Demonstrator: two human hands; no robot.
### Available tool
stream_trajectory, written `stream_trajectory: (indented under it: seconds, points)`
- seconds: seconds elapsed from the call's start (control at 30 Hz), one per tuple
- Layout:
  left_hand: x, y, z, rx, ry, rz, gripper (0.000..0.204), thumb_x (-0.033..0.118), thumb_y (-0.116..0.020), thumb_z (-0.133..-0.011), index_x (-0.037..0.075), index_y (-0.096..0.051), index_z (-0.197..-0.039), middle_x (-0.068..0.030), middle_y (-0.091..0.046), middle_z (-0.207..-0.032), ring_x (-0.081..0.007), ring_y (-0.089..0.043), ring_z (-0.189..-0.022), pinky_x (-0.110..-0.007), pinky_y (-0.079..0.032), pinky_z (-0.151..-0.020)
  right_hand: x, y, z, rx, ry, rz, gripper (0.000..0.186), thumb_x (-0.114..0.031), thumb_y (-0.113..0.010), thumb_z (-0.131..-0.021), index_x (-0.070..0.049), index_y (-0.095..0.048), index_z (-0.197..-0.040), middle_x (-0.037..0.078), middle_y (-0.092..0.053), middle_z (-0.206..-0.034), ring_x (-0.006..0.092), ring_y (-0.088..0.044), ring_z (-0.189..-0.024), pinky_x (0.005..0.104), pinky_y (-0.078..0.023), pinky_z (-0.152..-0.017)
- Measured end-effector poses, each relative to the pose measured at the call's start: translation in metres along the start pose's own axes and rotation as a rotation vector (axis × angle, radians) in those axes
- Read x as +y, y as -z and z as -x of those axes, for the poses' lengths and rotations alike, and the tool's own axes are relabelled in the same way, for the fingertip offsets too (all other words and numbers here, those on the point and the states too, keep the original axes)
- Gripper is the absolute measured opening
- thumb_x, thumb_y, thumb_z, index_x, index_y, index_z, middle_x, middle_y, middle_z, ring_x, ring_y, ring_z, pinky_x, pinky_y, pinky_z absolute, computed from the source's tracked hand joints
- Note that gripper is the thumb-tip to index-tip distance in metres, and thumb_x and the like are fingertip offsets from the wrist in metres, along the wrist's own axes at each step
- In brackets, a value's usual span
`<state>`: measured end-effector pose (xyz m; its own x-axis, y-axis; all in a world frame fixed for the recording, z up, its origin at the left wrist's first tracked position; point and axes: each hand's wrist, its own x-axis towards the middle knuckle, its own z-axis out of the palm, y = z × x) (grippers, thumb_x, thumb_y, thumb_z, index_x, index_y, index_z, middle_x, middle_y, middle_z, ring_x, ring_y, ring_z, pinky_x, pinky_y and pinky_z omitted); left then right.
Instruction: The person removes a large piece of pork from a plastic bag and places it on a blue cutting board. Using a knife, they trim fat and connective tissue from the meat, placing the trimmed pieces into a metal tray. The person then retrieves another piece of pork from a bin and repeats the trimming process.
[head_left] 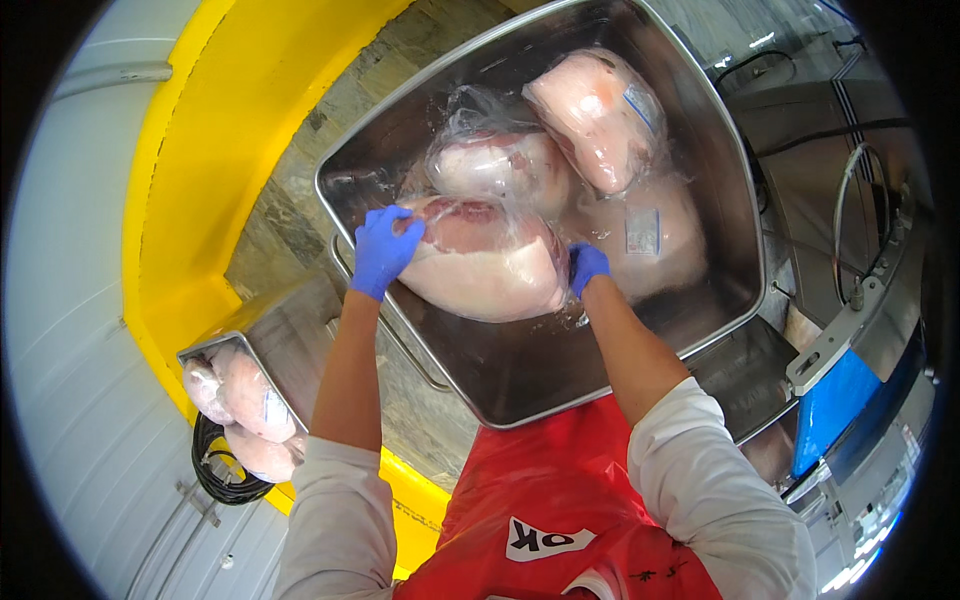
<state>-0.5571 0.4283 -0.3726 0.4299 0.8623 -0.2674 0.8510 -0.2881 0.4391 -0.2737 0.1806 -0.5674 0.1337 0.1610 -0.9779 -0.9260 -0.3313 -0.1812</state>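
A large piece of meat (pixel 480 265) in clear plastic wrap, pale fat below and red flesh above, is between my two gloved hands over the near part of a deep steel tub (pixel 540 375). My left hand (pixel 383 250), in a blue glove, grips its left end with fingers curled over the top. At its right end my right hand (pixel 590 266) closes on the meat or its wrap, the fingertips partly hidden. Behind it lies another wrapped piece (pixel 500 165) under loose clear film. Farther right are a pale wrapped piece (pixel 605 115) and a labelled one (pixel 660 235).
At lower left, a smaller steel container (pixel 285 330) holds several wrapped pieces (pixel 250 390) beside a black coiled cable (pixel 225 465). A yellow barrier (pixel 195 180) runs along the white wall. Steel machinery with hoses (pixel 860 220) and a blue panel (pixel 835 415) stand right.
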Motion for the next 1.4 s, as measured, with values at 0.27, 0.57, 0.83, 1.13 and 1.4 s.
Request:
stream_trajectory:
  seconds: [0.27, 0.57, 0.83, 1.13, 1.4]
  points:
    - [0.026, -0.014, 0.071, -0.005, -0.123, -0.013, 0.041, 0.033, -0.087, -0.085, 0.008, -0.073, -0.115, -0.0163, -0.071, -0.116, -0.0382, -0.068, -0.110, -0.050, -0.053, -0.098, 0.013, 0.055, -0.022, 0.095, 0.095, -0.076, 0.022, -0.012, -0.055, -0.095, -0.001, -0.073, -0.091, 0.015, -0.073, -0.090, 0.0326, -0.069, -0.081, 0.0461, -0.058, -0.076]
    - [0.020, -0.064, -0.009, -0.247, 0.132, 0.018, 0.066, 0.060, -0.081, -0.083, 0.003, -0.078, -0.114, -0.0268, -0.076, -0.111, -0.0440, -0.073, -0.107, -0.050, -0.056, -0.096, -0.003, 0.095, -0.021, 0.178, 0.319, 0.190, 0.034, -0.020, -0.048, -0.099, -0.003, -0.074, -0.086, 0.013, -0.072, -0.084, 0.0258, -0.067, -0.076, 0.0437, -0.054, -0.073]
    - [0.017, -0.131, 0.001, -0.652, 0.345, 0.247, 0.074, 0.063, -0.063, -0.100, -0.003, -0.070, -0.133, -0.0289, -0.072, -0.130, -0.0360, -0.070, -0.123, -0.046, -0.050, -0.109, -0.051, 0.080, 0.066, 0.216, 0.540, 0.366, 0.037, -0.025, -0.053, -0.106, -0.009, -0.063, -0.074, 0.003, -0.060, -0.070, 0.0162, -0.052, -0.064, 0.0345, -0.042, -0.065]
    - [0.049, -0.147, 0.029, -0.719, 0.444, 1.014, 0.046, 0.038, -0.072, -0.102, -0.001, -0.073, -0.127, -0.0071, -0.075, -0.119, -0.0139, -0.066, -0.110, -0.032, -0.051, -0.103, -0.043, 0.072, 0.183, 0.064, 0.665, 0.607, 0.040, -0.028, -0.057, -0.110, -0.009, -0.061, -0.076, 0.002, -0.057, -0.070, 0.0129, -0.050, -0.064, 0.0317, -0.041, -0.063]
    - [0.051, -0.160, 0.042, -0.590, 0.213, 0.536, 0.011, 0.013, -0.072, -0.099, 0.002, -0.070, -0.097, -0.0020, -0.071, -0.090, -0.0111, -0.062, -0.082, -0.031, -0.053, -0.079, 0.032, 0.073, 0.275, -0.183, 0.515, 0.725, 0.045, -0.031, -0.053, -0.113, -0.004, -0.063, -0.079, 0.004, -0.059, -0.070, 0.0142, -0.054, -0.067, 0.0347, -0.047, -0.065]
